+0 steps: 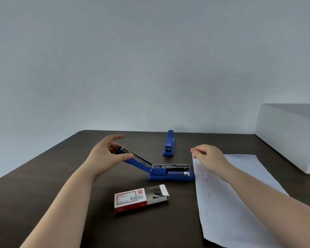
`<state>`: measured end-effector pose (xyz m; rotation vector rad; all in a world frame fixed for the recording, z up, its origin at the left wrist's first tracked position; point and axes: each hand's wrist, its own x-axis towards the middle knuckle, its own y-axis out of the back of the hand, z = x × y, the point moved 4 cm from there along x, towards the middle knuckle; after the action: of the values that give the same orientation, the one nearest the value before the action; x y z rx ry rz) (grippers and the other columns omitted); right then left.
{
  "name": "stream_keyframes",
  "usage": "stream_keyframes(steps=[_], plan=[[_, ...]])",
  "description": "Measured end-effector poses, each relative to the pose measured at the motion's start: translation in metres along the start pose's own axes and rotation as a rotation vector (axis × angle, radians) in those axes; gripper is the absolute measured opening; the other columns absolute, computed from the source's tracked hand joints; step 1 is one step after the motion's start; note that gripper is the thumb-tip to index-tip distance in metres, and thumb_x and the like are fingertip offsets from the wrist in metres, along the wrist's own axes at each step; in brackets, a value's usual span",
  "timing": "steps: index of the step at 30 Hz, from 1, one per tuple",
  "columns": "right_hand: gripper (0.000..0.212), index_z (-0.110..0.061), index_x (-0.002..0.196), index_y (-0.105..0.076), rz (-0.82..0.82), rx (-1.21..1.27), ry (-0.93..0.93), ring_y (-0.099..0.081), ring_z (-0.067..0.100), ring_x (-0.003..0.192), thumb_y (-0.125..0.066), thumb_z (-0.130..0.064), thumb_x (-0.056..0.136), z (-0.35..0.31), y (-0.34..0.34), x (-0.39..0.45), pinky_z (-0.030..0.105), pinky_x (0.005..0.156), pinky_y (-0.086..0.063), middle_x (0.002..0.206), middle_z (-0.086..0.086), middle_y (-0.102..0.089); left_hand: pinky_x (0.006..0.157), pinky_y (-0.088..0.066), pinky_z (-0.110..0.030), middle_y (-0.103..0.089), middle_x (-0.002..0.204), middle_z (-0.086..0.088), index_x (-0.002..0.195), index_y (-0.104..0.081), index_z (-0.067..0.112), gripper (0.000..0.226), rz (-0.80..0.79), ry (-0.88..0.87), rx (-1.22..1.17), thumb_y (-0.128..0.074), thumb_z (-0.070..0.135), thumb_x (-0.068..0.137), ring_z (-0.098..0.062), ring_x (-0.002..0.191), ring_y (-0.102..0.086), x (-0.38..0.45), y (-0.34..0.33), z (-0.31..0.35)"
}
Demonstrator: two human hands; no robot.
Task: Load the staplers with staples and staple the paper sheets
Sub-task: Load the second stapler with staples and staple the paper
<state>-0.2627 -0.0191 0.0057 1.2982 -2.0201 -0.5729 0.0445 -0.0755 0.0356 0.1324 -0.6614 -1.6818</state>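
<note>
A dark brown table (pixel 64 178) fills the lower half of the frame, with a pale wall behind it. Near the middle lies a blue stapler (pixel 161 169), hinged wide open — its top arm slants up toward the left while the metal staple channel lies flat on the base, pointing right.

The left hand (pixel 106 156), left of centre, is spread loosely around the raised end of that top arm: the thumb lies under its tip, touching or nearly so, and the fingers curve above it with a clear gap. It is not a firm grasp.

The right hand (pixel 208 155), right of centre, hovers just above the far left corner of the paper sheets (pixel 227 199). Its fingers are curled and point left; whether the fingertips pinch anything is hard to tell, as they are small and blurred. The sheets lie flat in the lower right of the frame, their left edge just beside the open stapler's base.

A second blue stapler (pixel 169 143) — closed — rests farther back, above centre, well apart from both hands.

Below the open stapler sits a red-and-white staple box (pixel 131 200), its inner tray slid out to the right with staples (pixel 157 195) showing inside.

A white box (pixel 290 133) stands at the right edge.
</note>
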Motion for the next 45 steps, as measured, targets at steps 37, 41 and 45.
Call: stream_keyframes(steps=[37,41,45], plan=[[0.012,-0.029,0.090,-0.062,-0.033,-0.290,-0.028,-0.058,0.013,0.094,-0.051,-0.034,0.093,0.061,0.040,0.028,0.038,0.097,-0.035,0.093,-0.011,-0.065,0.091,-0.040,-0.023,-0.060,0.114,0.013,0.133,-0.052,0.035,0.041,-0.395,-0.267,0.350,-0.057,0.031,0.092,-0.006,0.097,-0.051,-0.010,-0.126,0.059],[0.013,-0.028,0.091,-0.064,0.039,-0.209,-0.050,-0.058,0.014,0.096,-0.054,-0.036,0.092,0.064,0.058,0.032,0.043,0.099,-0.038,0.094,-0.012,-0.064,0.083,-0.038,-0.013,-0.058,0.101,0.023,0.129,-0.056,0.035,0.039,-0.427,-0.295,0.332,-0.060,0.029,0.091,0.001,0.089,-0.054,-0.015,-0.123,0.064],[0.016,-0.026,0.092,-0.064,0.046,-0.217,-0.060,-0.058,0.015,0.095,-0.053,-0.037,0.092,0.063,0.055,0.039,0.042,0.097,-0.036,0.095,-0.010,-0.066,0.074,-0.037,-0.006,-0.057,0.092,0.031,0.124,-0.060,0.037,0.036,-0.467,-0.296,0.312,-0.063,0.028,0.089,0.007,0.087,-0.056,-0.018,-0.122,0.067]])
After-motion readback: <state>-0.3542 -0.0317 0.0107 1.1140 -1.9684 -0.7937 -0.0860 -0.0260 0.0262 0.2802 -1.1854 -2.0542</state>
